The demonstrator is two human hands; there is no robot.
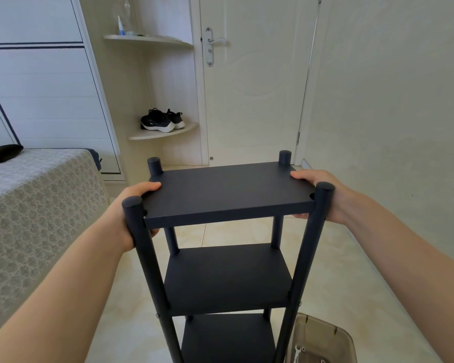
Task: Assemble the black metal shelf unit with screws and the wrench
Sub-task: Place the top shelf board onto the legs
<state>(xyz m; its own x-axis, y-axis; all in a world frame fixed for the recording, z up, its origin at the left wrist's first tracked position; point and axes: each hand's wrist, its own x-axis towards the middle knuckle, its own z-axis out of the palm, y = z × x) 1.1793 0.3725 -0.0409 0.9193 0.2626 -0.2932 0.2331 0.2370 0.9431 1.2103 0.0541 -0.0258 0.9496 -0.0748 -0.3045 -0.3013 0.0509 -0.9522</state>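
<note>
The black metal shelf unit (226, 195) stands upright in front of me, with three boards between four round posts. My left hand (131, 205) grips the left edge of the top board, thumb on top and fingers curled underneath. My right hand (323, 192) grips the right edge the same way, partly hidden behind the near right post (309, 252). A small silver wrench (297, 353) lies in a translucent brown tray (333, 336) on the floor at the lower right, beside small pale parts.
A bed with a patterned grey cover (32, 205) fills the left side. A closed white door (254, 82) and corner shelves with black shoes (161, 120) stand behind the unit. A plain wall runs along the right. Pale floor tiles (333, 258) surround the unit.
</note>
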